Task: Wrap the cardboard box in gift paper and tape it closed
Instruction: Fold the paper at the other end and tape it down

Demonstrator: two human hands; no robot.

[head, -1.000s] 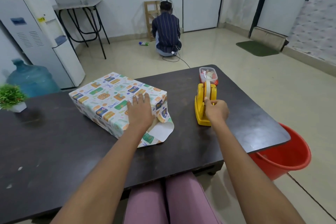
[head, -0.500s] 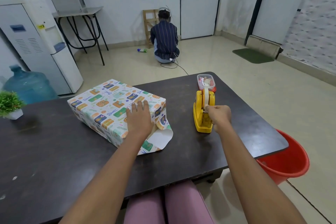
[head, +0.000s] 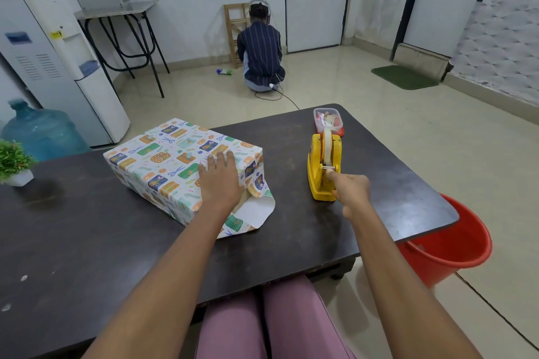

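Two hands work at once. The left hand [head: 219, 183] lies flat, fingers spread, on the near right end of the box [head: 178, 163], pressing the paper [head: 250, 213] down. The box sits left of centre on the table [head: 87, 242], wrapped along its length; at its near right end the paper hangs loose, white underside showing, so that end is not yet folded or taped. The right hand [head: 351, 192] pinches at the cutter end of the dispenser [head: 322, 172], which stands right of the box with a small tub [head: 327, 119] just beyond it. I cannot tell whether a strip of tape is between the fingertips; it is too thin to see.

By the look of it, the box is stiff and light, and the paper over it thin, slick and quick to crease or tear. A flat palm on top is the safe hold; the loose flap wants folding from its edges, not tugging. The tape will likely cling and curl, so it is best held by one end only.

Against a second ago, the right hand has come back from high on the tape roll to the near end of the dispenser, drawn toward the person. The left hand stays pressed in the same spot on the box, and neither box nor dispenser has shifted.
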